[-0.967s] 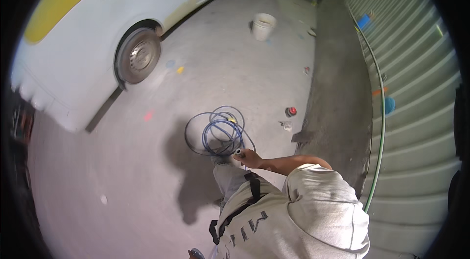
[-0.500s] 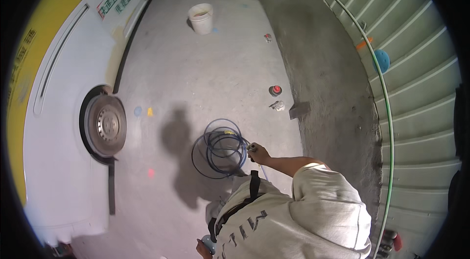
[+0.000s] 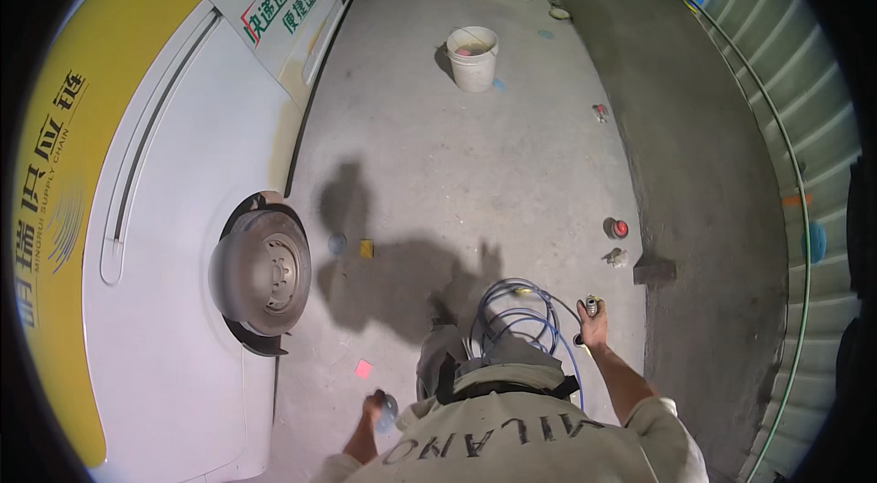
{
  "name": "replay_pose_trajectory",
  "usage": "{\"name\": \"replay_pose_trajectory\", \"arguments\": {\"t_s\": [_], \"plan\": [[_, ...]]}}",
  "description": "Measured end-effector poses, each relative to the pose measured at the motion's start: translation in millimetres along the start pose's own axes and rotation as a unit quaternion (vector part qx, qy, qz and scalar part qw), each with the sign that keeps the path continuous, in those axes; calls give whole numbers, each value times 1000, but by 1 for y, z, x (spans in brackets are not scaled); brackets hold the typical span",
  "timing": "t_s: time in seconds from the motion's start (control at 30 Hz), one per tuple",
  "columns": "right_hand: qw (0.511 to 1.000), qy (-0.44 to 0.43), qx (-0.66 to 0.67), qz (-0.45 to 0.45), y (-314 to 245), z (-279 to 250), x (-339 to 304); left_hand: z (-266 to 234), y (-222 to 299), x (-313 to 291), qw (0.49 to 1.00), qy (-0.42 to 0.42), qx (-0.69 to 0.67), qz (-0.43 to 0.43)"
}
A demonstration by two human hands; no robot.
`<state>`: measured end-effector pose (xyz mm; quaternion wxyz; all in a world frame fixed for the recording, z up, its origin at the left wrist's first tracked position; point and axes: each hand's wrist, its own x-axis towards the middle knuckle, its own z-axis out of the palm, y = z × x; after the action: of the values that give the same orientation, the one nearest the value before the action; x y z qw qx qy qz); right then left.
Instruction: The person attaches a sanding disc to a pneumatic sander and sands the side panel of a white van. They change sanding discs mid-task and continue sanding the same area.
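– Right hand (image 3: 595, 328) has swung out from the blue hose coil (image 3: 521, 311) over the last half second, and the left hand (image 3: 371, 408) shows more fully. How are the fingers?

– Right ones curl around a metal fitting (image 3: 592, 306); left ones wrap a disc-shaped tool (image 3: 387, 414), though I can't tell each fingertip.

– Which step is it?

– I'd judge it as holding the two pieces apart, one per side. A next move calls for a firm grip on both and slack in the hose.

– Where's the coil?

– On the concrete floor (image 3: 521, 182), ahead of the legs (image 3: 440, 357), towards its right edge.

– Count everything?

– One coil, one fitting, one tool. Farther out: one pink square (image 3: 364, 369), one yellow square (image 3: 366, 249), one red-topped pot (image 3: 620, 228) near the floor's right edge, one white bucket (image 3: 473, 74), and one van (image 3: 174, 236) along its left, two wheels (image 3: 279, 273) showing.
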<state>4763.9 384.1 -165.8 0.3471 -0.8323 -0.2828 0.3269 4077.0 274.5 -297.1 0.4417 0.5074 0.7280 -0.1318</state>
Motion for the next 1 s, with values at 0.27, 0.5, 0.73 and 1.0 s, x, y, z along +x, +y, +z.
{"name": "replay_pose_trajectory", "arguments": {"t_s": [0.27, 0.5, 0.73, 1.0], "plan": [[979, 45, 197, 33, -146, 42, 69, -332, 226, 286, 836, 97, 371, 393], [969, 144, 198, -36, -226, 92, 229, -387, 433, 376, 895, -1, 258, 364], [974, 119, 124, -151, -302, 77, 422, -404, 641, 438, 887, -133, 353, 266], [971, 106, 192, -96, -344, 57, 619, -404, 990, 603, 913, -159, 300, 227]]}}
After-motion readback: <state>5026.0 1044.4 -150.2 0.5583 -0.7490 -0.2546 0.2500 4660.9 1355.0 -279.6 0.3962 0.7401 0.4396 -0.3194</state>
